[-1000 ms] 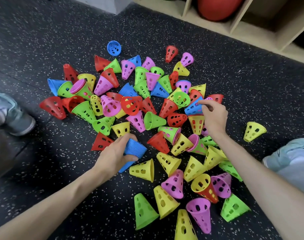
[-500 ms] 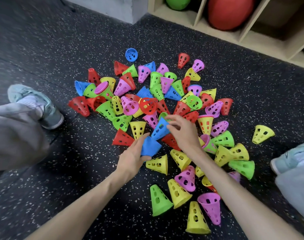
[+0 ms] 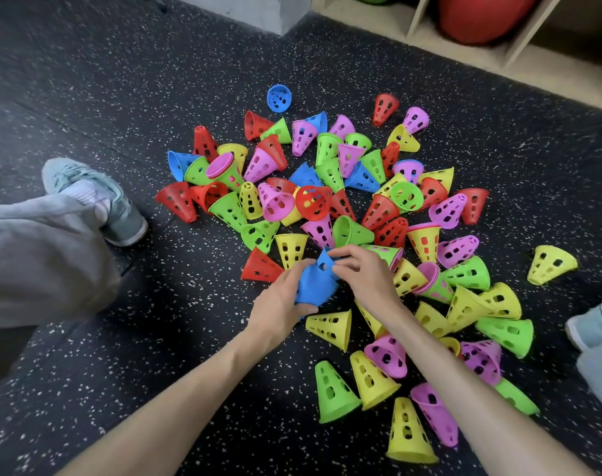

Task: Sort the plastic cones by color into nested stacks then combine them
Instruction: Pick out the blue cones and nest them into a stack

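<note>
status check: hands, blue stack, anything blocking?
Left hand holds blue stack. Right hand pinches single blue cone at its top. Loose mixed cones crowd close around.

Speckled black floor (image 3: 121,97) — scattered plastic cones (image 3: 330,201).

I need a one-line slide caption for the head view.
Left hand holds blue cone stack; right hand adds a blue cone.

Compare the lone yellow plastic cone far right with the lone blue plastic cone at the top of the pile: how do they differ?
The yellow plastic cone lies apart on the pile's right; the blue plastic cone lies apart beyond its far edge. The yellow shows its outer side wall, the blue its open mouth toward the camera. Both are perforated, rest on the speckled floor, and neither is touched by the hands.
</note>
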Demonstrator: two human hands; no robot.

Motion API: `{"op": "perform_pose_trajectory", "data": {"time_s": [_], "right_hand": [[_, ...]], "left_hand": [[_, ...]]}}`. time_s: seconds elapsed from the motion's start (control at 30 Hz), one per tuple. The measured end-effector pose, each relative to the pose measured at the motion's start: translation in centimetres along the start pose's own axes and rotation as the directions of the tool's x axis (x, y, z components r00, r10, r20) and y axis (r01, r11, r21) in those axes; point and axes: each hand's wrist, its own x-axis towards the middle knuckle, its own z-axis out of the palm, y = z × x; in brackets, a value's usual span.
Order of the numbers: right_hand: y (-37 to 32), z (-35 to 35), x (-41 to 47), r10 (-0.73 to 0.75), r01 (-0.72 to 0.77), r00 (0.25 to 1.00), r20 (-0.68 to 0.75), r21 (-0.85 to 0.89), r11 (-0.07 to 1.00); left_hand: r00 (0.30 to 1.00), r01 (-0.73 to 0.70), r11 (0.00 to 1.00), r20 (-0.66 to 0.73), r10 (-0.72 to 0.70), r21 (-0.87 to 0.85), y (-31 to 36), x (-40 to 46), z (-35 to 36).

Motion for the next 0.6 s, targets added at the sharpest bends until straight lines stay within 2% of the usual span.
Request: {"op": "perform_pose_trajectory", "data": {"time_s": [0.2, 0.33, 0.6], "right_hand": [[1.0, 0.4, -0.6, 0.005, -0.006, 0.998, 0.060, 0.024, 1.000], [1.2, 0.8, -1.0, 0.006, -0.008, 0.995, 0.097, 0.023, 1.000], [-0.3, 0.6, -1.2, 0.023, -0.034, 0.985, 0.173, 0.060, 0.998]], "left_hand": [[1.000, 0.020, 0.998, 0.000, -0.020, 0.057, 0.3, -0.2, 0.4], [0.998, 0.053, 0.998, -0.020, -0.052, 0.020, 0.5, -0.4, 0.6], [0.995, 0.029, 0.997, -0.097, -0.036, -0.075, 0.5, -1.1, -0.1]]}}
